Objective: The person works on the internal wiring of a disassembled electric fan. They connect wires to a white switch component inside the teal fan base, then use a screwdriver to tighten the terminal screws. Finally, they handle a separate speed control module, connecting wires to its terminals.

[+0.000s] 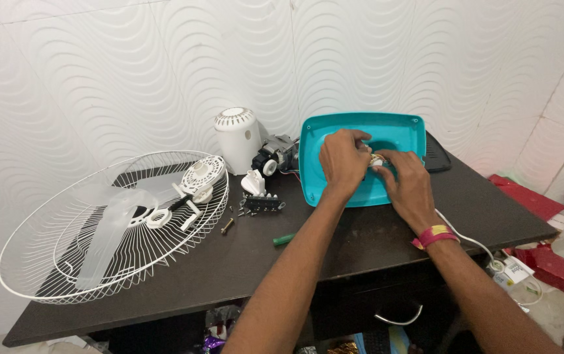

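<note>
A teal plastic fan base cover [334,134] stands tilted against the wall on the dark table [243,262]. Both of my hands are inside its hollow. My left hand [342,160] pinches a small white part [377,160] at the middle of the cover. My right hand [408,180] grips the same spot from the right, fingers curled; a red and yellow band is on that wrist. A white cord [465,237] runs from under my right hand off the table's right edge.
A white wire fan guard [46,262] with a clear blade lies at the left. Beside it are a white motor cover [237,137], the motor [275,156], a black switch block [263,204], loose screws and a green-handled screwdriver [283,239]. Red boxes lie on the floor at right.
</note>
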